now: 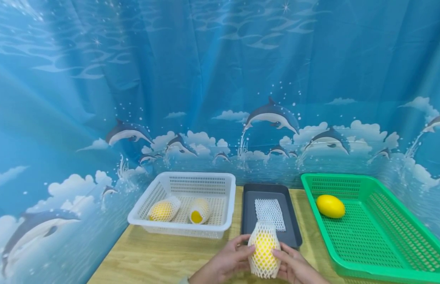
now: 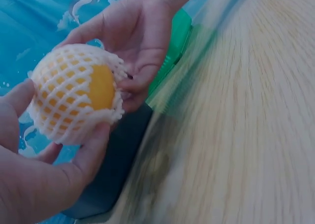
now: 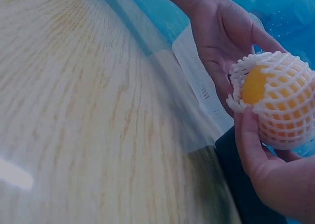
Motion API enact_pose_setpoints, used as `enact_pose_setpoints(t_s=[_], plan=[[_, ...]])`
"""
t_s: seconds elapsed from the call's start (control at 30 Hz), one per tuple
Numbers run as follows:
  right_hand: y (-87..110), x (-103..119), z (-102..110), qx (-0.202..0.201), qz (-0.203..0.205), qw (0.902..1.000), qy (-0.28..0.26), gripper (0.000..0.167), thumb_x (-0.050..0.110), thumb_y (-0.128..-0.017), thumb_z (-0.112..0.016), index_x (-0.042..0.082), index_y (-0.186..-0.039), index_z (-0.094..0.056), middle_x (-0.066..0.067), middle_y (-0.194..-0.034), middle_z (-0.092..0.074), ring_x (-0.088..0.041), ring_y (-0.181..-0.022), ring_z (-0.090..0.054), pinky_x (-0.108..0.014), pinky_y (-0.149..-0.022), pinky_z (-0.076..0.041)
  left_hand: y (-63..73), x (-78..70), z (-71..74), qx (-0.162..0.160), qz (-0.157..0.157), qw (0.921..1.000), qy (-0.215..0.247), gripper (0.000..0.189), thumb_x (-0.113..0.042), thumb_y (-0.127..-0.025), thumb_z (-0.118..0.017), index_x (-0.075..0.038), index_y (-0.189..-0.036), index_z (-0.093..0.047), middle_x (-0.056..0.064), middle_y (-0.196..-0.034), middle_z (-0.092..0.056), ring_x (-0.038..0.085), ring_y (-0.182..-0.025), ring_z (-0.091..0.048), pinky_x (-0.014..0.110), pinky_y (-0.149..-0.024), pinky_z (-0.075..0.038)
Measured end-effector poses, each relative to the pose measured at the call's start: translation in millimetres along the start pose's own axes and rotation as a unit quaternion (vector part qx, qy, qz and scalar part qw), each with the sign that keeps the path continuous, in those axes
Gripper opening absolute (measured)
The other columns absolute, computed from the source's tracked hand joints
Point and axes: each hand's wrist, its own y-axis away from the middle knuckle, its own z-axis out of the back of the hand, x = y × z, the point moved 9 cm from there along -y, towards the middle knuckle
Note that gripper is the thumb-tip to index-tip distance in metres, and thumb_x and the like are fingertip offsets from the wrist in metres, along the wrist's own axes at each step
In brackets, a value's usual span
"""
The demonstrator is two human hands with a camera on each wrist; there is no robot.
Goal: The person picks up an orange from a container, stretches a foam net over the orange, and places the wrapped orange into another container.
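Observation:
A smooth yellow oval fruit (image 2: 102, 86) inside a white foam net sleeve (image 1: 264, 252) is held up between both hands at the table's front. My left hand (image 1: 228, 258) grips its left side with fingers and thumb. From the other side my right hand (image 1: 298, 266) holds it, the thumb pressing the netting. In the right wrist view, bare yellow skin of the fruit (image 3: 254, 84) shows through the sleeve's open end. Just behind the hands, another foam net sleeve (image 1: 269, 213) lies flat in a dark grey tray (image 1: 249, 193).
At the left, a white basket (image 1: 141, 221) contains two yellow fruits in foam nets (image 1: 163, 210). A green basket (image 1: 376, 232) on the right has one bare yellow fruit (image 1: 330, 206). All stand on a wooden table (image 1: 145, 252) before a blue dolphin curtain (image 1: 212, 79).

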Motion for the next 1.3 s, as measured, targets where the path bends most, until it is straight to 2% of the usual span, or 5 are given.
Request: enact_pose_setpoints(t_s=[0.3, 0.67, 0.83, 1.03, 1.3], plan=[[6.8, -5, -10, 0.104, -0.014, 0.9938, -0.038, 0.036, 0.024, -0.107, -0.032, 0.008, -0.135, -0.048, -0.012, -0.122, -0.065, -0.021, -0.113, -0.061, -0.036, -0.099, -0.049, 5.6, -8.4, -8.6, -0.029, 0.013, 0.998, -0.054, 0.051, -0.015, -0.089, -0.069, -0.002, -0.133, -0.046, 0.012, -0.1, -0.06, 0.02, -0.083, -0.064, 0.041, -0.077, -0.059], [10.3, -7, -12, 0.128, -0.021, 0.991, -0.033, 0.035, 0.024, -0.107, -0.028, 0.011, -0.13, -0.052, -0.012, -0.119, -0.067, -0.022, -0.11, -0.063, -0.036, -0.096, -0.051, 7.7, -4.3, -11.0, -0.019, 0.024, 0.9983, -0.049, 0.05, -0.015, -0.09, -0.067, -0.001, -0.133, -0.044, 0.014, -0.102, -0.058, 0.022, -0.083, -0.064, 0.042, -0.079, -0.058], [9.6, -8, -9, 0.105, -0.02, 0.9941, -0.02, 0.038, 0.023, -0.106, -0.031, 0.007, -0.138, -0.045, -0.014, -0.12, -0.066, -0.025, -0.11, -0.063, -0.038, -0.096, -0.051, 7.5, 2.3, -10.4, 0.0, 0.034, 0.9993, -0.016, 0.05, -0.014, -0.092, -0.065, -0.002, -0.134, -0.042, 0.014, -0.106, -0.061, 0.026, -0.09, -0.066, 0.046, -0.083, -0.057], [7.5, -8, 1, 0.022, -0.045, 0.9981, 0.036, 0.056, 0.028, -0.106, -0.036, -0.011, -0.145, -0.023, -0.019, -0.121, -0.064, -0.026, -0.109, -0.063, -0.041, -0.094, -0.052, 7.2, 8.6, -12.5, 0.039, 0.037, 0.9982, 0.026, 0.058, -0.012, -0.094, -0.06, 0.006, -0.142, -0.032, 0.016, -0.106, -0.066, 0.029, -0.096, -0.066, 0.048, -0.088, -0.055], [7.6, -8, 5, -0.043, -0.075, 0.9939, 0.069, 0.069, 0.034, -0.103, -0.045, -0.016, -0.142, -0.017, -0.016, -0.113, -0.066, -0.029, -0.104, -0.065, -0.043, -0.09, -0.054, 3.9, 14.0, -16.2, 0.111, 0.029, 0.9904, 0.077, 0.057, -0.012, -0.098, -0.055, 0.009, -0.145, -0.03, 0.021, -0.118, -0.064, 0.032, -0.108, -0.063, 0.048, -0.095, -0.05]])
